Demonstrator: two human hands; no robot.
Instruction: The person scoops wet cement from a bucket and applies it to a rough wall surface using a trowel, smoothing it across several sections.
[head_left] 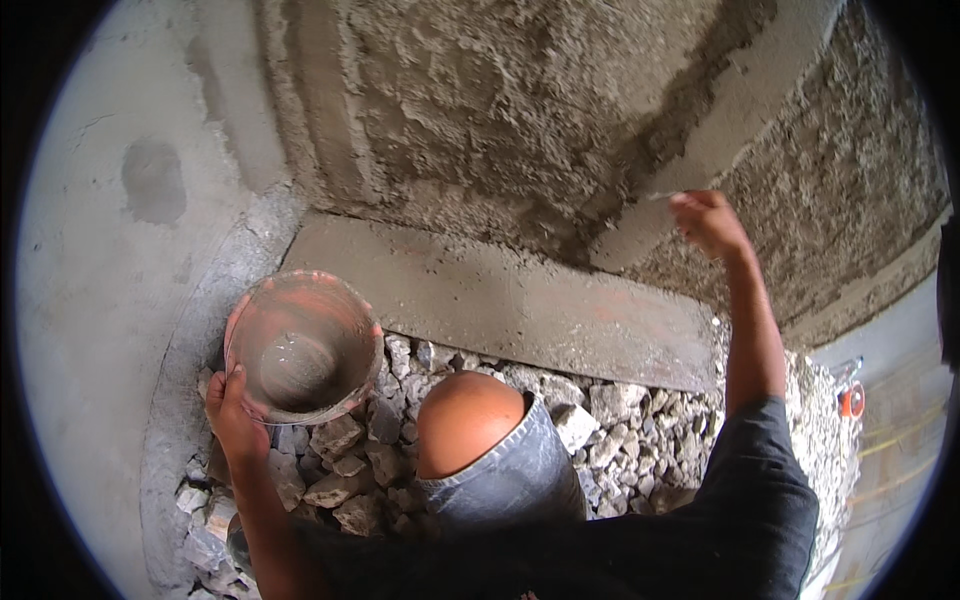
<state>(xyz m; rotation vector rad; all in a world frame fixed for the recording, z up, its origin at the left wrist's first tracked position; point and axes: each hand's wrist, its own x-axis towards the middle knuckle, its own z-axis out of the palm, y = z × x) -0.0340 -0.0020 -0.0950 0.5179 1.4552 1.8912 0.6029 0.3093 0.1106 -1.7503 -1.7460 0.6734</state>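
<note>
Grey mortar [293, 366] is sitting low in the reddish bucket [362, 340], which is standing near nine o'clock with plenty of room above its contents. Judging by the wall, the work is looking only partly done: a smooth band [745, 110] is slanting up toward two o'clock, and a flatter strip [325, 120] is running up the corner between ten and eleven. Between them, at twelve o'clock, a broad coarse area [510, 110] is showing ridges and pits, and another rough patch [840, 180] is lying between two and three; both are seemingly awaiting smoothing.

Below, a spattered board [500, 290] is lying along the wall's foot in the middle of the view, catching crumbs, with broken stones [610, 405] spreading from four to eight o'clock.

The left hand [236, 415] is clamping the bucket's near rim at eight o'clock, its thumb pressing against the side. The right hand [708, 224], between two and three o'clock, is blurring; its fingers are curling together, apparently around a thin tool [660, 195] pointing toward nine, though its exact kind is staying unclear.
</note>
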